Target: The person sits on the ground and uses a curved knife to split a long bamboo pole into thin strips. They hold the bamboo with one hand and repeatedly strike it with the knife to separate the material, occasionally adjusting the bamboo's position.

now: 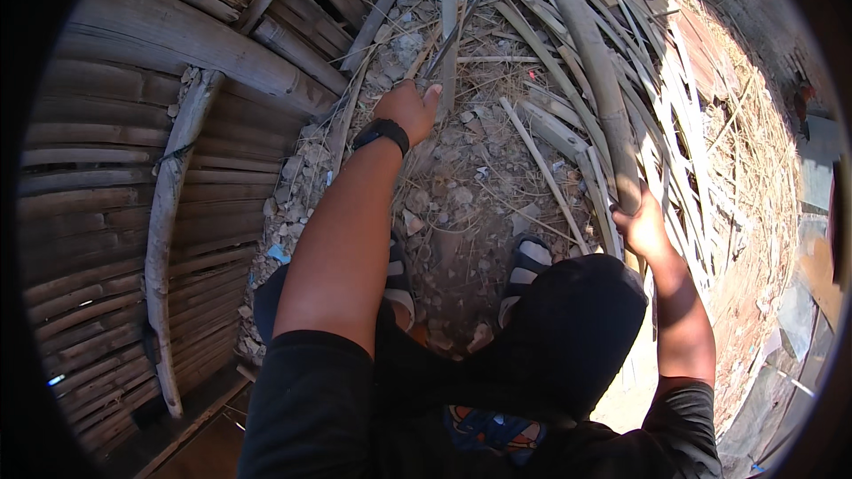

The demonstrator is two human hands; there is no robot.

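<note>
Bamboo-slat wall (98,204), left of frame. Pile of pale split-bamboo strips (683,146), upper right. Long pole (593,44), likely bamboo, top centre-right down to mid-right: grey-brown, rounded, smooth-looking, slightly mottled, bowed in this view, thicker than the strips. My right hand (644,220), mid-right, is closed around its lower end. My left hand (406,111), upper centre, is curled, thumb out, at the lower end of a thin dark strip (444,51), straight and narrow; can't tell if gripped.
</note>
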